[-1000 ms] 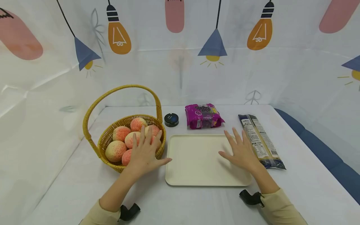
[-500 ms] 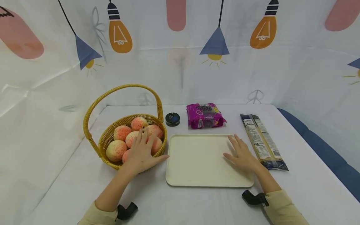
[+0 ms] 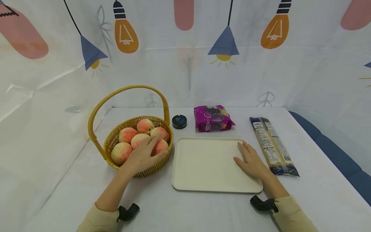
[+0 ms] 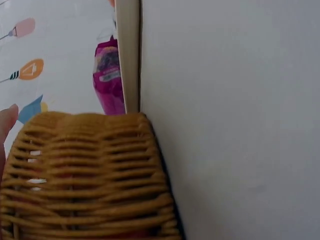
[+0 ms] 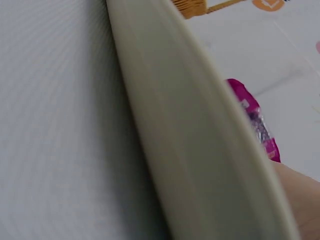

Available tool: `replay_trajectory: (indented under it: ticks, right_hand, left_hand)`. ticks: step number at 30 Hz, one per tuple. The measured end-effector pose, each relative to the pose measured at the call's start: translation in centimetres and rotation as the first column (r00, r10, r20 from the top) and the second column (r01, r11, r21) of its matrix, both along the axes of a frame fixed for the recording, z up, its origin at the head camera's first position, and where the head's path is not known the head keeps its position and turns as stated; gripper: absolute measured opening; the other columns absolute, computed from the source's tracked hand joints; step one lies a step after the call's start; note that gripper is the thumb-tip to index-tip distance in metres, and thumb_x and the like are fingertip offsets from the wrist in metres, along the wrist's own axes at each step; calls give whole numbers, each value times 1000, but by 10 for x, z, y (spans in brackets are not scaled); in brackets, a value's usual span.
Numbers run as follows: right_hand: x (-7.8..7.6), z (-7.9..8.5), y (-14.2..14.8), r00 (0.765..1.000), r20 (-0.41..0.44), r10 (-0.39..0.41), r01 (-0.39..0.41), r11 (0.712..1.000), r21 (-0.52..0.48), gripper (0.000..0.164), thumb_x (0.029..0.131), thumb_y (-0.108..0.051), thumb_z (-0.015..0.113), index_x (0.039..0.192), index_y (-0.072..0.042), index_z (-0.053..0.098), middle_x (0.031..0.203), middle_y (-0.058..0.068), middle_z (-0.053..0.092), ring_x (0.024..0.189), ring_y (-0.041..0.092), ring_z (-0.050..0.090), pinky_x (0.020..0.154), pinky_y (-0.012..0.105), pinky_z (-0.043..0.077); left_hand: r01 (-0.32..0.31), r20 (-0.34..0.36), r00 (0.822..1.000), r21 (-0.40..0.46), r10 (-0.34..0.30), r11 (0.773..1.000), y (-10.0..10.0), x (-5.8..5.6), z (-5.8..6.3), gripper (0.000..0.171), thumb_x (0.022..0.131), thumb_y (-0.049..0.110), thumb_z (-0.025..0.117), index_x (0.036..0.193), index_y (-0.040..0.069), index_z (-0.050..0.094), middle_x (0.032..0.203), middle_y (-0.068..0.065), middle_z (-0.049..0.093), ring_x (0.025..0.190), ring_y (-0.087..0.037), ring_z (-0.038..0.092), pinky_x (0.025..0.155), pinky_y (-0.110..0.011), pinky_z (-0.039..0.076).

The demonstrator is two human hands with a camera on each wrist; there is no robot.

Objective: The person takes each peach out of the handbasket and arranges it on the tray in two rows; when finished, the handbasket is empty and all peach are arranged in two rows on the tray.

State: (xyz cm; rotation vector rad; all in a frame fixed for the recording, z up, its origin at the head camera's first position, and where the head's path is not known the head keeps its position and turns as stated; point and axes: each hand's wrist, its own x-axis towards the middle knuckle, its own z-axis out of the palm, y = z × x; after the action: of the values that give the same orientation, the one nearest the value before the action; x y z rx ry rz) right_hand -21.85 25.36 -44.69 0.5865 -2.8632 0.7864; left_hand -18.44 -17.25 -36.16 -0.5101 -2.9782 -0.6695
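Note:
A wicker basket point(image 3: 150, 170) with a tall arched handle holds several pink-and-cream peaches point(image 3: 121, 153) at the left. Over its near right side lies my left hand point(image 3: 142, 158). The fingers reach among the peaches, and one peach point(image 3: 160, 146) shows between forefinger and thumb. The thumb lies over the basket's rim; the front peach is hidden under the hand. Across the right end of a cream rectangular tray point(image 3: 207, 164) rests my right hand point(image 3: 252, 164), fingers extended, gripping nothing. In the left wrist view the basket's woven side point(image 4: 90, 175) fills the lower left.
Behind the tray, a purple snack packet point(image 3: 214, 118) lies beside a round black tin point(image 3: 179, 121). A long dark-blue and gold packet point(image 3: 272, 146) lies right of the tray. The white table point(image 3: 203, 212) meets a printed cloth backdrop point(image 3: 162, 71).
My left hand has come down over the peaches, its spread fingers drawing closer together. My right hand has lowered onto the tray's right end, fingers less spread. The view has shifted slightly.

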Motion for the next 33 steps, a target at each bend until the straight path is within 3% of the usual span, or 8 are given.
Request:
replay_trajectory:
  ticks: [5, 10, 14, 20, 23, 33]
  right_hand:
    - [0, -2, 1, 1000, 18, -9, 8, 1000, 9, 68, 91, -31, 55, 140, 6, 27, 143, 33, 15, 128, 51, 14, 101, 60, 14]
    - [2, -2, 1, 1000, 18, -14, 14, 1000, 18, 68, 91, -33, 54, 140, 5, 27, 143, 33, 16, 128, 51, 14, 101, 61, 14]
    - [2, -1, 1, 1000, 13, -19, 19, 999, 26, 67, 91, -33, 54, 140, 4, 27, 143, 33, 16, 128, 51, 14, 101, 61, 14]
    - [2, -3, 1, 1000, 15, -21, 21, 999, 25, 67, 91, -34, 54, 140, 3, 28, 143, 33, 16, 128, 52, 14, 100, 62, 14]
    - [3, -4, 1, 999, 21, -24, 24, 999, 24, 67, 91, -35, 53, 141, 3, 28, 143, 33, 16, 128, 52, 14, 100, 63, 13]
    - [2, -5, 2, 999, 13, -33, 32, 999, 39, 66, 92, -36, 52, 141, 1, 29, 143, 32, 16, 129, 51, 13, 100, 63, 13]
  left_hand:
    - [98, -13, 995, 17, -98, 995, -12, -7, 1, 59, 89, 45, 55, 139, 17, 41, 131, -16, 43, 118, -32, 43, 92, -53, 38]
    - [177, -74, 981, -25, -178, 984, -16, -11, 1, 61, 81, 26, 69, 136, 14, 45, 128, -16, 46, 110, -31, 50, 89, -49, 41]
    - [188, -83, 978, -68, -193, 980, -13, -13, 2, 62, 80, 27, 70, 135, 13, 46, 131, -17, 46, 115, -33, 47, 92, -50, 39]
    - [151, -32, 988, -41, -152, 988, -9, -14, 3, 56, 84, 35, 64, 133, 12, 47, 131, -16, 46, 118, -33, 45, 95, -50, 36]
    - [159, -41, 986, -59, -162, 986, -8, -14, 2, 55, 84, 34, 65, 132, 11, 48, 131, -15, 46, 116, -33, 47, 94, -50, 37]
    - [252, -188, 943, -134, -274, 958, -9, -15, -3, 51, 77, 21, 74, 124, 17, 54, 122, -13, 50, 101, -29, 55, 84, -46, 45]
